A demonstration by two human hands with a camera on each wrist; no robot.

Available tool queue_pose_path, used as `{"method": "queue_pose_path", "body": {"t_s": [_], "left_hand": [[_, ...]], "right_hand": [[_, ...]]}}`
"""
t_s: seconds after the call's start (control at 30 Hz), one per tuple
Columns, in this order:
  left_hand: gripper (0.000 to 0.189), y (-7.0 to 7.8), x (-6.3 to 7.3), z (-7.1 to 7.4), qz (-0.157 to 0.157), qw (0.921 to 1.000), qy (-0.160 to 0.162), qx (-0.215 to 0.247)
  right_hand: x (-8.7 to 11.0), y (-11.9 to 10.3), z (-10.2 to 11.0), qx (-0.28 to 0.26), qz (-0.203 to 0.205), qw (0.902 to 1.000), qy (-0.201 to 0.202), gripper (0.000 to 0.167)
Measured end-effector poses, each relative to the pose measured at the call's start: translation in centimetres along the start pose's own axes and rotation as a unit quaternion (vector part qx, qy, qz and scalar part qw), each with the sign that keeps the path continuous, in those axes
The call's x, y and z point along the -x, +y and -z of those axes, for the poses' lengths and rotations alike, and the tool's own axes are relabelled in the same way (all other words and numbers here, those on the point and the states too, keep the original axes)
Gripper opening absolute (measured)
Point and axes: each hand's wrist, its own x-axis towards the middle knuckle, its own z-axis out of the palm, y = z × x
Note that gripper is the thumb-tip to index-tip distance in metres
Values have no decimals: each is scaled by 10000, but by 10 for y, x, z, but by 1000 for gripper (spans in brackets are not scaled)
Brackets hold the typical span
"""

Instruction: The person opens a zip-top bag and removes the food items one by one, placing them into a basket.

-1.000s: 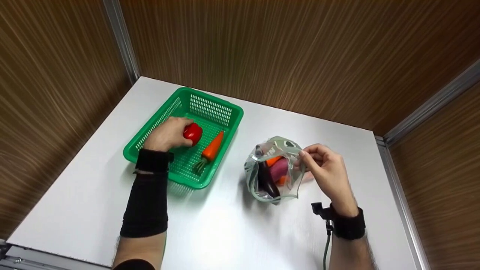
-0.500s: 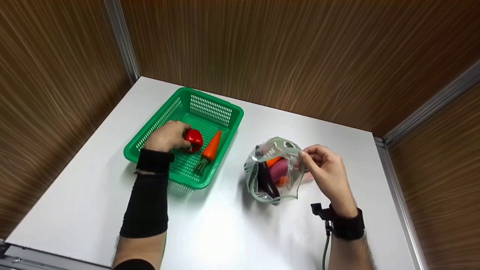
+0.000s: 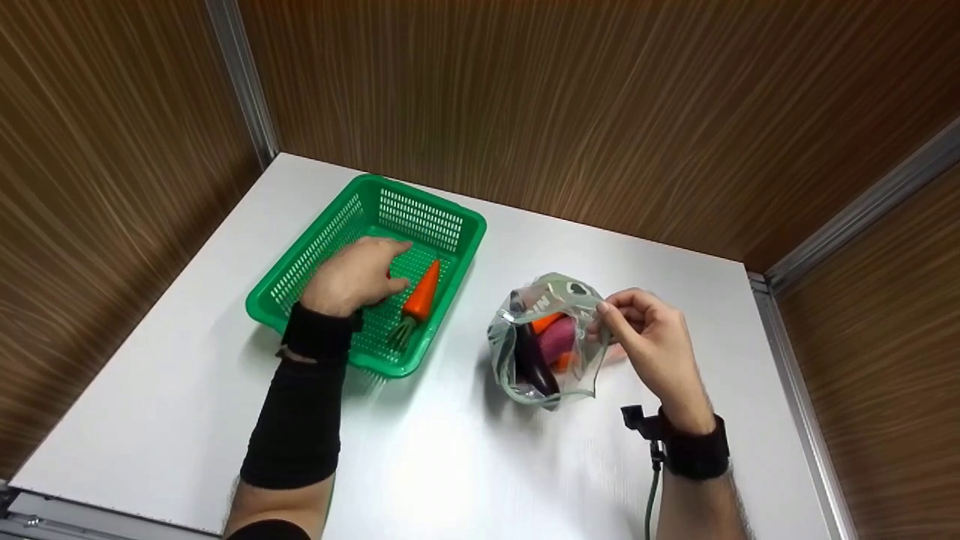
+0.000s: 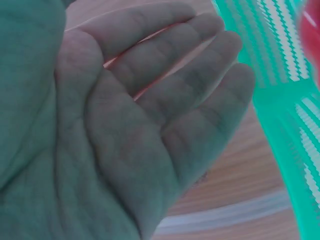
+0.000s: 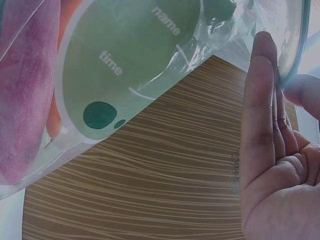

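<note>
In the head view my left hand (image 3: 352, 276) is over the green basket (image 3: 420, 193), thumb and index finger spread apart. It covers nearly all of a red bell pepper (image 3: 388, 275); in the left wrist view the fingers lie straight and the pepper (image 4: 311, 37) shows at the right edge, apart from them. An orange carrot (image 3: 422, 292) with a green stem end lies to the right of this hand. My right hand (image 3: 651, 337) pinches the rim of a clear zip bag (image 3: 585, 296) between thumb and fingers. Inside the bag are an eggplant (image 3: 534, 364), a purple-pink vegetable (image 3: 556, 341) and orange pieces.
Both basket and bag stand on a white table (image 3: 450, 465). Wood-grain panels (image 3: 510, 112) with metal edge strips rise at the back and sides. A cable (image 3: 652, 495) hangs from the right wrist camera.
The pepper turned and shifted slightly toward me, and the carrot tilted a little. My left hand then moved right over the pepper, its fingers spreading. My right hand and the bag stayed put.
</note>
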Motion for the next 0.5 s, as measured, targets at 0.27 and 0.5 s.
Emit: {"method": "queue_pose_path", "body": {"t_s": [0.27, 0.5], "left_hand": [[62, 50, 9, -9, -1347, 9906, 247, -12], [55, 87, 17, -22, -2081, 9777, -51, -265]], "right_hand": [[1, -1, 0, 2, 27, 10000, 8, 9], [1, -1, -1, 17, 9, 10000, 2, 10]]}}
